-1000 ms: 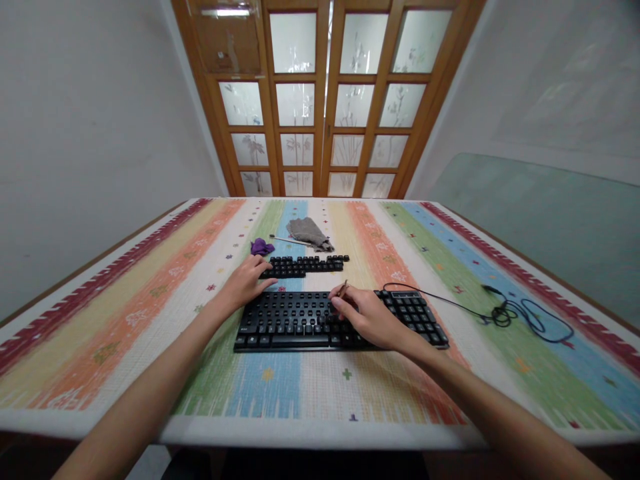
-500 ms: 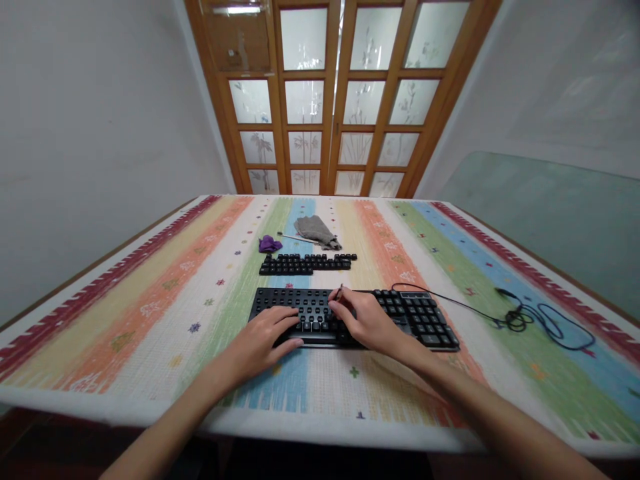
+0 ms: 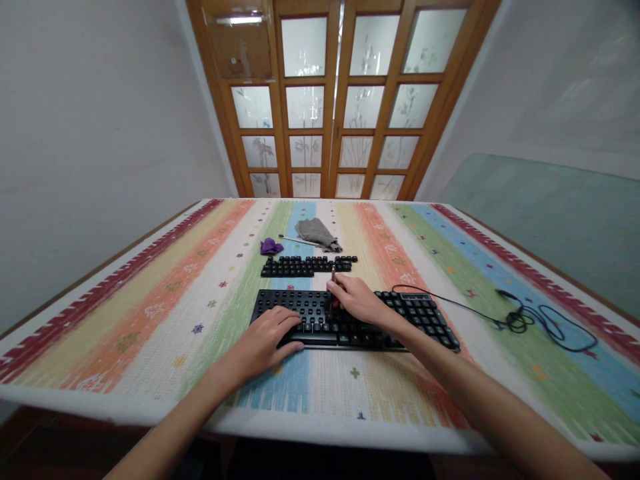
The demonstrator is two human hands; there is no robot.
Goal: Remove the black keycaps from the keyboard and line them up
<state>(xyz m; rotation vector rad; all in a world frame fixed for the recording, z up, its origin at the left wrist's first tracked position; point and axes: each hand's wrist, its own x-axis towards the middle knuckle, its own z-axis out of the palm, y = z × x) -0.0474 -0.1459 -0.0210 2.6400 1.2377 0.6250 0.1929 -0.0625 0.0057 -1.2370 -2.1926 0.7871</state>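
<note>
A black keyboard (image 3: 310,339) lies lengthwise in front of me, many of its keycaps off on the left part and the right part still capped. My left hand (image 3: 273,330) rests on its left front portion, fingers stretched over the lower rows and thumb along the front edge. Over the middle, my right hand (image 3: 357,299) pinches a slim dark pen-like tool (image 3: 333,272), held nearly upright. The tool's lower end is near the key rows; its exact kind I cannot make out. Behind the keyboard, removed black keycaps (image 3: 287,268) stand in rows.
Beyond the keycaps are a crumpled purple cloth (image 3: 271,246), a thin stick (image 3: 299,240) with a dark tip and a grey cloth (image 3: 318,233). The keyboard's cable (image 3: 517,320) is coiled at right. A striped tablecloth (image 3: 165,320) covers the table; wooden glass doors (image 3: 333,133) stand behind.
My right hand has shifted slightly away from me, and the tool now stands more upright in its fingers. My left hand stays in place on the keyboard. The whole view has tilted slightly.
</note>
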